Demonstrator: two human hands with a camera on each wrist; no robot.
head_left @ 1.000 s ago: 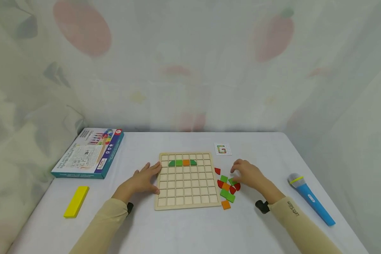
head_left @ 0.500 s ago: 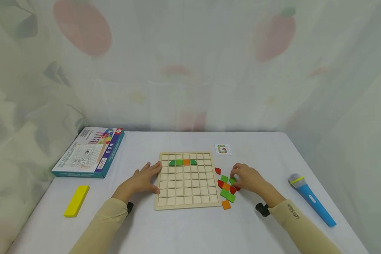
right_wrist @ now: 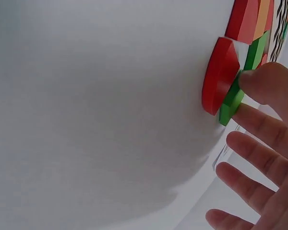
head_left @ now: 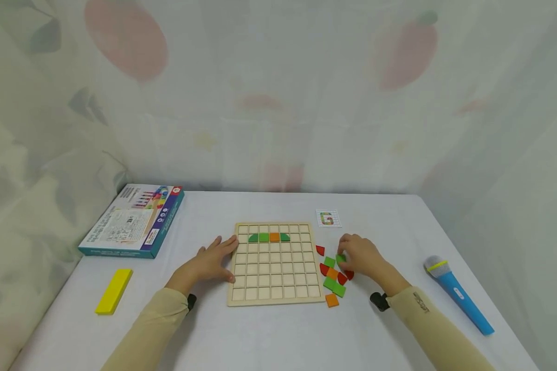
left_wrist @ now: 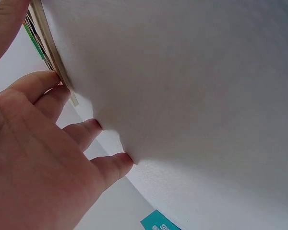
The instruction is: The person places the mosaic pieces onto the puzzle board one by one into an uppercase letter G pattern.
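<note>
A wooden grid board [head_left: 277,302] lies mid-table, with a dark green quarter-round tile [head_left: 253,238], a green square, an orange square [head_left: 274,237] and another dark green quarter-round in one upper row. Against its left edge rest the spread fingers of my left hand [head_left: 210,262]; the left wrist view shows fingertips touching the frame [left_wrist: 50,43]. To the right of the board, my right hand [head_left: 363,256] pinches a green square tile [right_wrist: 232,101] between thumb and index finger, the other fingers spread. A red quarter-round tile [right_wrist: 221,76] lies close beside it on the cloth.
Several loose red, green and orange tiles [head_left: 332,273] lie along the board's right edge. Behind them is a pattern card [head_left: 328,218]. A toy microphone [head_left: 459,294] lies far right; a box [head_left: 132,221] and a yellow block [head_left: 114,291] are at left.
My right thumb and fingers have closed in on the green square tile, which now sits slightly tilted. My left hand keeps its place at the board. The head view has shifted slightly.
</note>
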